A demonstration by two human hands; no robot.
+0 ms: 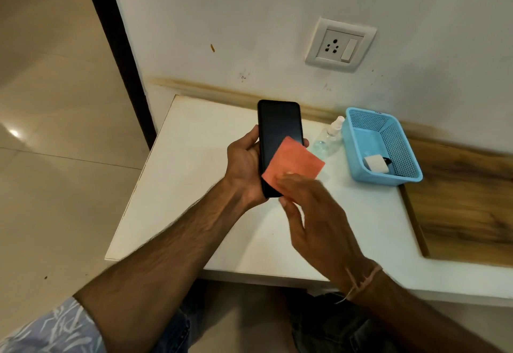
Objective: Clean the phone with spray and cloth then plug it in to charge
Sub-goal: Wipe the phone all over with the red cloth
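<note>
We see the left hand (pixel 244 164) near frame centre gripping a black phone (pixel 279 136), screen dark and facing us, held upright above the white tabletop (pixel 194 186). Fingertips wrap round the phone's right edge. The right hand (pixel 313 214) comes in from lower right, fingers pressing an orange cloth (pixel 294 164) flat onto the lower part of the screen; hand is motion-blurred, so we cannot tell how the cloth is pinched. Right of the phone, a clear spray bottle (pixel 329 137) with white nozzle lies tilted on the tabletop, touching or just beside a blue perforated basket (pixel 399 144). Inside the basket, a white charger block (pixel 376 164) with something black beside it, too small to tell. Wall socket (pixel 340 44) with switch sits upper right of frame.
</note>
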